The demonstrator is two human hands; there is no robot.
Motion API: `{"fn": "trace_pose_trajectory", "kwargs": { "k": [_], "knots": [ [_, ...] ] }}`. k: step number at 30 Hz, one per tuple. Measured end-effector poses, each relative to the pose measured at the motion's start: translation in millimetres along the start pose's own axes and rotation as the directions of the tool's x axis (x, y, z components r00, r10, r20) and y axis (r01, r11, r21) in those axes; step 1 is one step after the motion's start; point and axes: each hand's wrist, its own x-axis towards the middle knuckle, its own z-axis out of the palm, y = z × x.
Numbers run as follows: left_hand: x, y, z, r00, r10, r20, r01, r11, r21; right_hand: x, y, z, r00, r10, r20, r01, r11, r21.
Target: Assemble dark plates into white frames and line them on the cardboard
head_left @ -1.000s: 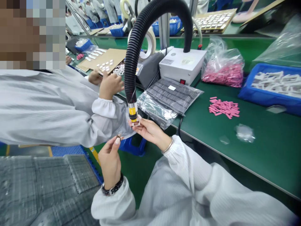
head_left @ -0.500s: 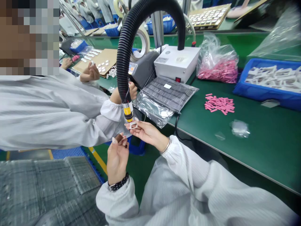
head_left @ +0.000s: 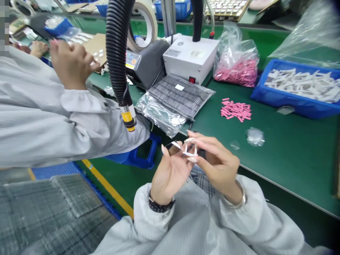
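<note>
My right hand pinches a small white frame-shaped part between its fingertips, in front of my chest and just off the green bench's near edge. My left hand meets it from the left, fingers curled, touching the same part; a thin white strip sticks out at its fingertips. The black corrugated hose with its yellow nozzle hangs to the left of both hands, apart from them.
A co-worker's grey sleeve and hand fill the left. The green bench carries loose pink strips, a bag of pink strips, a blue bin of white parts, a white box unit and foil trays.
Both my hands have come away from the nozzle, down and right, and closed together on the white part. The view has swung left and down. The co-worker's hand has lifted.
</note>
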Motion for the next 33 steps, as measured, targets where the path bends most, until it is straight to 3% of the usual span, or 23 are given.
{"fn": "trace_pose_trajectory", "kwargs": {
  "k": [2, 5, 11, 15, 18, 21, 25, 30, 33],
  "knots": [
    [0, -6, 8.0, 0.996, -0.041, 0.081, 0.039, 0.999, 0.022, -4, 2, -7, 0.989, -0.148, -0.012, 0.144, 0.975, -0.172],
    [0, -12, 13.6, 0.984, -0.064, 0.167, 0.056, 0.997, 0.054, -6, 1, -17, 0.971, -0.238, 0.002, 0.221, 0.897, -0.384],
    [1, -20, 16.0, 0.984, -0.122, 0.132, 0.110, 0.989, 0.097, 13, -23, -38, 0.956, -0.209, 0.203, 0.287, 0.798, -0.530],
    [-1, -23, 19.3, 0.979, -0.141, 0.148, 0.128, 0.987, 0.097, 32, -35, -49, 0.898, -0.079, 0.432, 0.334, 0.762, -0.555],
    [-3, -25, 21.3, 0.975, -0.158, 0.154, 0.146, 0.986, 0.085, 41, -36, -54, 0.858, -0.022, 0.513, 0.335, 0.781, -0.527],
    [-3, -27, 21.6, 0.972, -0.167, 0.166, 0.151, 0.983, 0.108, 44, -34, -58, 0.851, 0.004, 0.525, 0.302, 0.815, -0.495],
    [2, -28, 19.9, 0.972, -0.189, 0.137, 0.170, 0.976, 0.136, 44, -35, -60, 0.885, -0.001, 0.466, 0.256, 0.837, -0.484],
    [8, -28, 18.0, 0.997, -0.047, 0.062, 0.037, 0.986, 0.160, 40, -39, -63, 0.916, -0.004, 0.401, 0.215, 0.850, -0.481],
    [11, -29, 17.9, 0.997, -0.069, 0.027, 0.066, 0.992, 0.108, 38, -41, -64, 0.914, -0.001, 0.405, 0.224, 0.834, -0.504]
  ]
}}
